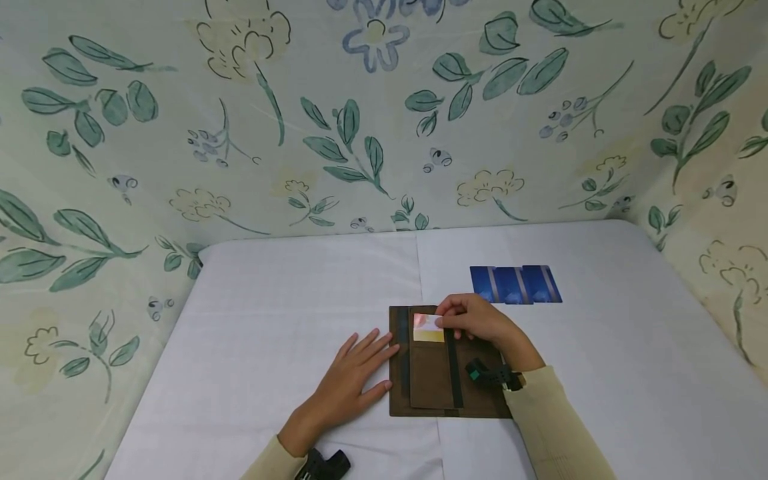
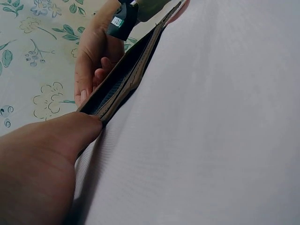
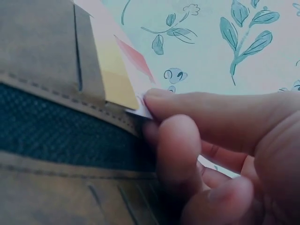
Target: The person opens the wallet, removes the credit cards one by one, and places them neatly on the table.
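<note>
one pink-and-yellow card [image 1: 429, 330] lies at the top of the open brown wallet [image 1: 431, 380], pinched in the right hand's [image 1: 481, 320] grip; the left hand [image 1: 348, 379], fingers spread, touches the wallet's edge. if tilted, the card could snag on a slit [image 3: 78, 58] and bend.

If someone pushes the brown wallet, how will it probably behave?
The wallet should slide rather than tip, since it lies open, nearly flat. It may bend somewhat, because its thin layers gape in the left wrist view.
</note>
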The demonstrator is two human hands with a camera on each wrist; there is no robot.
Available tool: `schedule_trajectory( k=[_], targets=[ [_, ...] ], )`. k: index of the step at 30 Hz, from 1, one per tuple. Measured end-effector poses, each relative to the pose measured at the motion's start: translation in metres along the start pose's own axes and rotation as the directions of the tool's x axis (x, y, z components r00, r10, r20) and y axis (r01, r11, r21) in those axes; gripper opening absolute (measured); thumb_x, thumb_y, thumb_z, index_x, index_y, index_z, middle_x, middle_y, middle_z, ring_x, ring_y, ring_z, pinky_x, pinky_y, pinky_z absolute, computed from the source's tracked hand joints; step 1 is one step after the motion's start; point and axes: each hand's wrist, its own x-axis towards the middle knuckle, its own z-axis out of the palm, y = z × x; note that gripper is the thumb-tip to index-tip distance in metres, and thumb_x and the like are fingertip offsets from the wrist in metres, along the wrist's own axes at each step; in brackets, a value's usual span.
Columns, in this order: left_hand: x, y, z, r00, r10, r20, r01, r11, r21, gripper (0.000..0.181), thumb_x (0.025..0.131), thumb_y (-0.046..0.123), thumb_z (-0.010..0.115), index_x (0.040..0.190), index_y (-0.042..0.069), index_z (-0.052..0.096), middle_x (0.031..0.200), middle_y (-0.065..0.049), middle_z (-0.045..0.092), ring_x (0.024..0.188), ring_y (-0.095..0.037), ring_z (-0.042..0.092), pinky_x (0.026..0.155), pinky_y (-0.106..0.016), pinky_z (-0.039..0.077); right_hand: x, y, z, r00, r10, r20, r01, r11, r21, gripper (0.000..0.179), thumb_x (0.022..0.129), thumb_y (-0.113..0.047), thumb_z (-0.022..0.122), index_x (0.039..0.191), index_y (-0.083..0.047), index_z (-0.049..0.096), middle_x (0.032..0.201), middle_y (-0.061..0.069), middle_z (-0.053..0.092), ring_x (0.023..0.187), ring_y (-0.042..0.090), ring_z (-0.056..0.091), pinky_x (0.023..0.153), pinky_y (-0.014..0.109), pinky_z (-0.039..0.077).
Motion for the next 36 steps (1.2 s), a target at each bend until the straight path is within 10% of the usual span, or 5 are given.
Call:
schedule_trajectory(
  k=[36],
  targets=[
    [0.0005,0.0010,-0.0011,1.000,0.012,-0.026,-0.013,1.000,-0.026,0.057,0.094,0.036,0.060,0.146,0.017,0.045,0.153,-0.003,0.037,0.143,-0.028,0.027,0.113,-0.057,0.019,0.0012,0.0003,-0.0001,0.998,0.041,-0.056,-0.040,0.999,0.014,0.033,0.084,-0.022,0.075,0.107,-0.004,0.062,0.085,0.007,0.061,0.064,0.019,0.062,0.047,0.026,0.043]
  ],
)
